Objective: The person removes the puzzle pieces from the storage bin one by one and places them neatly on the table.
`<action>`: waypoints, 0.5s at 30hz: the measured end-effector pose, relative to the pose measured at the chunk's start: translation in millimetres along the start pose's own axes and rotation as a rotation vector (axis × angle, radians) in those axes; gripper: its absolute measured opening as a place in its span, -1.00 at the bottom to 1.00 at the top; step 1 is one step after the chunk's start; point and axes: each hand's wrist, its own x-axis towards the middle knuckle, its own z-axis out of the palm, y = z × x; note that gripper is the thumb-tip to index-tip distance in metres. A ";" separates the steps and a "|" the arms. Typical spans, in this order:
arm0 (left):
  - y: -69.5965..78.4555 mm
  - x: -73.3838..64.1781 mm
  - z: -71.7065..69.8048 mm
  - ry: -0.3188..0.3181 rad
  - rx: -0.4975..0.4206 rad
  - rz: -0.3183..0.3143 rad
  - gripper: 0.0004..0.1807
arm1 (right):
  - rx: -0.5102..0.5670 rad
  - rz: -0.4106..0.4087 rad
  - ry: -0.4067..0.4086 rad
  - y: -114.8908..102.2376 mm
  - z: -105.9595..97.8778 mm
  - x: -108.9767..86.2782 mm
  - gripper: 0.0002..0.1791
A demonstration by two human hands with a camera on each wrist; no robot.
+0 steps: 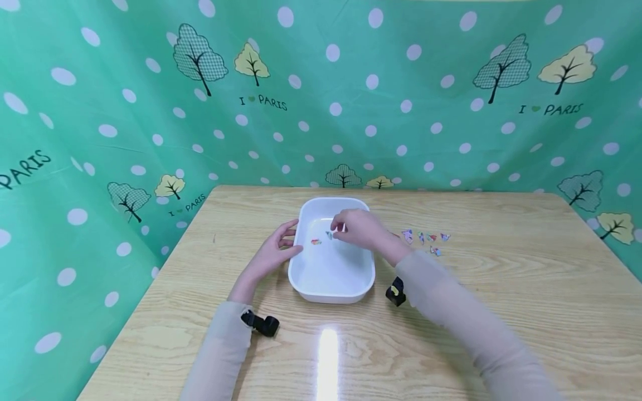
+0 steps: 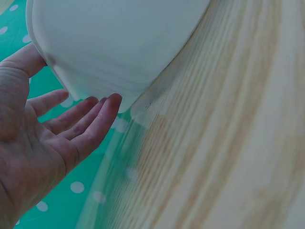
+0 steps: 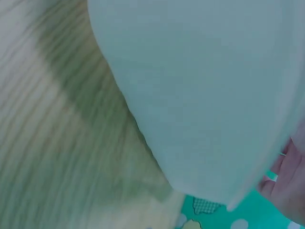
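My left hand (image 1: 271, 255) holds the left side of a white plastic tub (image 1: 331, 275). Its thumb lies over the rim, while the other fingers touch the outer wall, as the left wrist view shows. Over the tub's right half is my right hand (image 1: 358, 227), its thumb and index finger bent and slightly apart, with nothing visible between them. Just beside those fingertips, a small colourful piece (image 1: 329, 235) is inside the tub. Left of it lies another small red and yellow piece (image 1: 315, 241). In the right wrist view, the tub wall hides the right hand.
Several small colourful pieces (image 1: 407, 236) lie loose on the wooden table (image 1: 501, 301) to the right of the tub. A green dotted cloth (image 1: 351, 111) hangs behind the table and along its left side.
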 end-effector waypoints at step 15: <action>-2.5 1.7 -2.0 -0.013 0.000 0.008 -0.27 | -0.013 0.039 -0.091 -17.8 21.2 17.5 -0.73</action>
